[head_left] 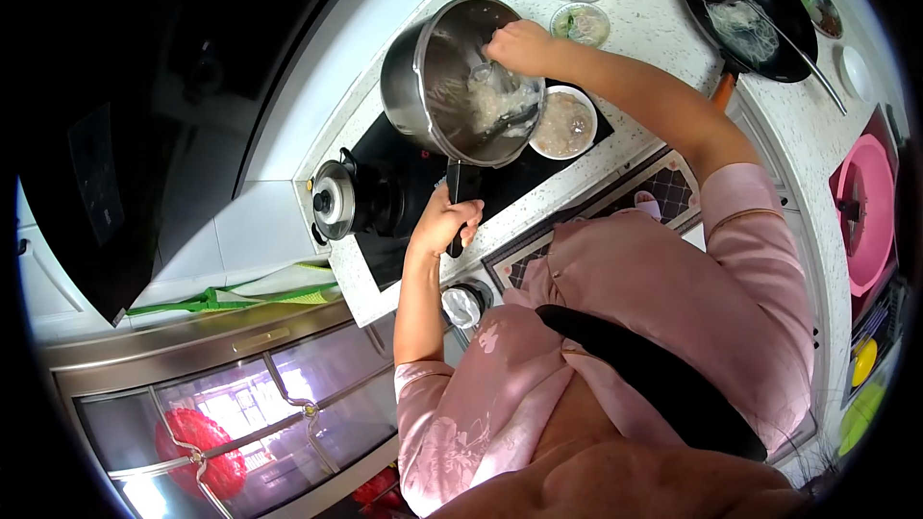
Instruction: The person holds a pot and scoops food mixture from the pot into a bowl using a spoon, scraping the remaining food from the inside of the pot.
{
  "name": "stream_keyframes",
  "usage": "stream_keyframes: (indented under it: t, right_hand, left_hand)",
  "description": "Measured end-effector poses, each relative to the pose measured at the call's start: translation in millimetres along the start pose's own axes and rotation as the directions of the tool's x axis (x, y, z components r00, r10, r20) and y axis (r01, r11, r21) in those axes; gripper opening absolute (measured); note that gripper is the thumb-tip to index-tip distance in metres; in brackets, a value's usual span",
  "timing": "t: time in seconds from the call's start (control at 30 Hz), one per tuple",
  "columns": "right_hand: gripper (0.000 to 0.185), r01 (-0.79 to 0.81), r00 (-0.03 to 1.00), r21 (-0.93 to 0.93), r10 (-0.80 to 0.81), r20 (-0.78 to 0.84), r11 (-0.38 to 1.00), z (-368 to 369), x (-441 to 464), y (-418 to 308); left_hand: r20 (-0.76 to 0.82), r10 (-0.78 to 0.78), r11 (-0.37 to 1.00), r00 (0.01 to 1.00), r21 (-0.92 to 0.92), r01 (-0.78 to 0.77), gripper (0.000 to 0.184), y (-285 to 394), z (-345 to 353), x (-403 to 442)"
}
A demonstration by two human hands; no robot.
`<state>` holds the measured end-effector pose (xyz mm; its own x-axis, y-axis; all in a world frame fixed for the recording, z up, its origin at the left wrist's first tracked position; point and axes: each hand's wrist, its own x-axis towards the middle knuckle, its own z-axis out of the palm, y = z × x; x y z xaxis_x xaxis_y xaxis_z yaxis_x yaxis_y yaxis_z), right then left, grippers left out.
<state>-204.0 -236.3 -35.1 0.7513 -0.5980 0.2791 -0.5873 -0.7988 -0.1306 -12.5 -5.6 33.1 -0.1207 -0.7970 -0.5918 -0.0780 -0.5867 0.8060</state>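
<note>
Fingers (469, 216) of your left hand (440, 223) were wrapped firmly round the long black handle (466, 183) of a deep, round silver metal pot (400, 77), which you held tilted over the black, flat cooktop (510, 187), its mouth facing the right end of the white speckled tabletop (649, 10). That grip probably steadied the weight, freeing your right hand (522, 46) to work inside the rim. Its fingers were curled tightly in; whether they had hold of a utensil could not be told.

Pale, wet food (500, 101) lay along the pot's lower side, where the tilt seemed to gather it. Beside the rim, a round white bowl (594, 123) of similar pale food stood near the tabletop's front edge, perhaps placed close to catch drips. A clear, round dish (580, 26) sat farther back, presumably out of the pot's way.
</note>
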Motion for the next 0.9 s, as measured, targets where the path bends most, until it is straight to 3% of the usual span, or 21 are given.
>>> stream_keyframes:
  t: [0.27,0.47,0.67,0.87,0.9]
  right_hand:
    - [0.015,0.178,0.983,0.06,-0.174,-0.059,0.982,-8,-20,-1]
    - [0.012,0.207,0.978,0.152,-0.206,-0.021,0.967,-22,-64,16]
    - [0.005,0.173,0.985,0.252,-0.172,-0.027,0.952,-6,-123,38]
    - [0.006,0.163,0.97,0.208,-0.118,-0.21,0.964,-15,-152,43]
    - [0.004,0.115,0.976,0.267,-0.058,-0.211,0.957,-19,-150,43]
  left_hand:
    - [-0.059,0.06,0.991,0.996,0.126,-0.052,0.016,6,15,-15]
    - [-0.156,0.086,0.965,0.984,0.26,-0.043,0.024,-8,20,-7]
    - [-0.188,0.073,0.953,0.979,0.303,-0.013,0.03,-13,24,-1]
    - [-0.221,0.07,0.968,0.973,0.249,-0.013,0.017,-13,27,1]
    - [-0.221,0.064,0.971,0.973,0.239,-0.009,0.016,-12,28,0]
